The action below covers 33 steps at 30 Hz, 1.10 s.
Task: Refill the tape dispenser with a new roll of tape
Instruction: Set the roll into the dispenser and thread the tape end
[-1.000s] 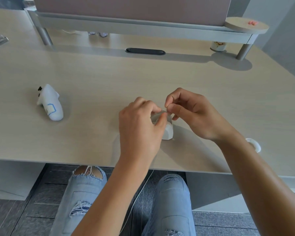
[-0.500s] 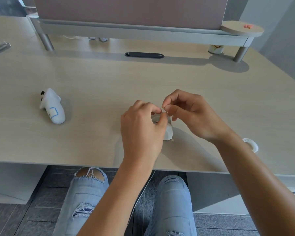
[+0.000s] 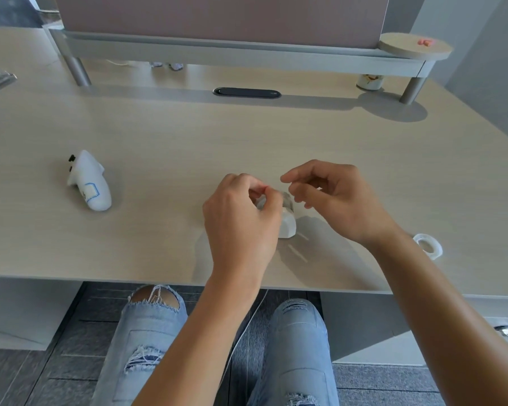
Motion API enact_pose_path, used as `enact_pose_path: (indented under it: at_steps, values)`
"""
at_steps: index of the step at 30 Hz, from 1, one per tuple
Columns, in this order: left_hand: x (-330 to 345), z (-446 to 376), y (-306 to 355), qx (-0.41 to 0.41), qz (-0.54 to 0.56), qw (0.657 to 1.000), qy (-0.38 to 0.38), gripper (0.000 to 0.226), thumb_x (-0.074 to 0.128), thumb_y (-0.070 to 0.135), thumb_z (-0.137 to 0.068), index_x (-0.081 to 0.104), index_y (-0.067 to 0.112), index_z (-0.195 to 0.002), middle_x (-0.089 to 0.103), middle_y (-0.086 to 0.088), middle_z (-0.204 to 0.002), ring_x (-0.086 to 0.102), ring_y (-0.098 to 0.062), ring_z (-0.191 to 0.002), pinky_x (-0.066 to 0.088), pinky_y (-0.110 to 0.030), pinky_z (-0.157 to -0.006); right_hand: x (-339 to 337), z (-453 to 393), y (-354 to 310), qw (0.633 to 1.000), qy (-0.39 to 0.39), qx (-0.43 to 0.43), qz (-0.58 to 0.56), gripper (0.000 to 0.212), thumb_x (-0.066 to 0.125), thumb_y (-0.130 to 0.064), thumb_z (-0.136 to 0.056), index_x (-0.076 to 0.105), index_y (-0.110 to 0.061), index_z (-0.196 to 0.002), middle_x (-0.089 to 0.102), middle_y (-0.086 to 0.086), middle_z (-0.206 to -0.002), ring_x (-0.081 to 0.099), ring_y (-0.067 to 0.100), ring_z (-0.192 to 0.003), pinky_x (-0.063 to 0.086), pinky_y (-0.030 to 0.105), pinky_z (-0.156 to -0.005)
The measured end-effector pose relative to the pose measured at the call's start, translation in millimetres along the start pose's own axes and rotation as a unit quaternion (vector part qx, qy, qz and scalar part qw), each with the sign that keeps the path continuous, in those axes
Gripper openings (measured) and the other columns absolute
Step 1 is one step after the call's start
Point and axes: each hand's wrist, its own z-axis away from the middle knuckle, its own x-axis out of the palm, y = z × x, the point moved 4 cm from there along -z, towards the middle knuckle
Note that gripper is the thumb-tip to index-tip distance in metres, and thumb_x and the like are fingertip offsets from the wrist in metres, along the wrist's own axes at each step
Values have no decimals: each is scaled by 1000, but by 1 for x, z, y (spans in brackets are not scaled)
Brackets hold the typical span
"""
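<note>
A small white tape dispenser (image 3: 288, 227) stands on the desk near its front edge, with a clear tape roll (image 3: 286, 200) seated in its top. My left hand (image 3: 241, 221) wraps around the dispenser from the left and hides most of it. Just to the right of the roll hovers my right hand (image 3: 332, 197), fingers curled and slightly apart, nothing visible between them. An empty white tape core (image 3: 427, 244) lies on the desk further right, beside my right forearm.
A white handheld controller (image 3: 90, 183) lies at the left of the wooden desk (image 3: 188, 136). At the back stand a grey monitor riser (image 3: 232, 54), a dark cable grommet (image 3: 247, 92) and a small cup (image 3: 370, 81).
My right hand's pinched thumb and forefinger have come off the top of the roll and loosened. My left hand keeps its grip on the dispenser.
</note>
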Motion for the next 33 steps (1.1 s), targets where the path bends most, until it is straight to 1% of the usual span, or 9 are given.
enact_pose_path:
  at_steps: [3, 5, 11, 13, 18, 21, 25, 29, 33]
  values:
    - [2, -3, 1, -14, -3, 1000, -3, 20, 68, 35, -84, 72, 17, -75, 70, 5, -77, 66, -17, -68, 52, -34, -70, 5, 1, -3, 999, -21, -11, 28, 16, 73, -11, -95, 80, -20, -106, 79, -1, -99, 76, 16, -92, 61, 42, -88]
    - [3, -5, 1, -13, -11, 1000, -9, 16, 70, 29, -85, 72, 17, -75, 70, 4, -77, 66, -19, -68, 54, -38, -70, 5, 0, -2, 999, -25, -6, 24, 15, 76, -12, -93, 81, -20, -105, 79, 1, -102, 77, 20, -94, 61, 44, -90]
    - [-6, -9, -6, -51, 27, 997, -41, 11, 72, 17, -84, 78, 16, -75, 76, 5, -73, 69, -13, -69, 51, -28, -69, 4, -1, -1, 999, -33, 0, 33, 10, 85, -19, -86, 82, -19, -96, 75, -4, -99, 72, 12, -86, 57, 24, -80]
    - [-9, -11, -8, -58, 37, 996, -57, 12, 73, 17, -85, 80, 15, -76, 78, 5, -74, 70, -11, -70, 51, -25, -69, 3, -2, -2, 998, -33, -3, 52, 10, 86, -21, -86, 82, -18, -95, 75, -5, -97, 72, 12, -85, 57, 23, -78]
    - [-8, -15, -13, -33, 16, 997, -60, 11, 74, 25, -85, 80, 20, -77, 70, -1, -85, 65, -29, -92, 51, -39, -79, 2, -2, -11, 990, -45, -39, 125, 6, 82, -22, -89, 80, -19, -93, 74, -6, -97, 72, 8, -84, 55, 18, -73]
    - [-9, -15, -14, -32, 13, 998, -58, 11, 75, 24, -85, 79, 20, -76, 68, -1, -87, 64, -27, -90, 48, -35, -78, 4, -2, -18, 985, -46, -56, 157, 4, 80, -20, -89, 80, -18, -93, 73, -4, -95, 71, 8, -82, 53, 14, -72]
    - [-12, -17, -14, -26, 5, 998, -50, 11, 76, 22, -85, 79, 18, -76, 68, 0, -87, 63, -21, -87, 42, -27, -75, 9, -3, -23, 980, -40, -72, 182, 5, 81, -20, -89, 81, -17, -92, 74, -3, -91, 72, 11, -80, 57, 23, -75]
    - [-15, -17, -13, -35, 13, 998, -55, 11, 77, 21, -86, 78, 19, -75, 66, 4, -86, 60, -13, -82, 38, -21, -72, 11, -2, -26, 979, -33, -71, 189, 4, 82, -21, -88, 81, -18, -91, 74, -5, -89, 71, 10, -78, 57, 22, -75]
    - [-16, -19, -13, -43, 15, 997, -59, 10, 77, 21, -85, 79, 19, -76, 68, 1, -90, 61, -14, -83, 40, -22, -74, 12, -5, -32, 970, -39, -67, 230, 4, 81, -23, -88, 81, -21, -91, 74, -5, -88, 70, 8, -78, 56, 24, -75]
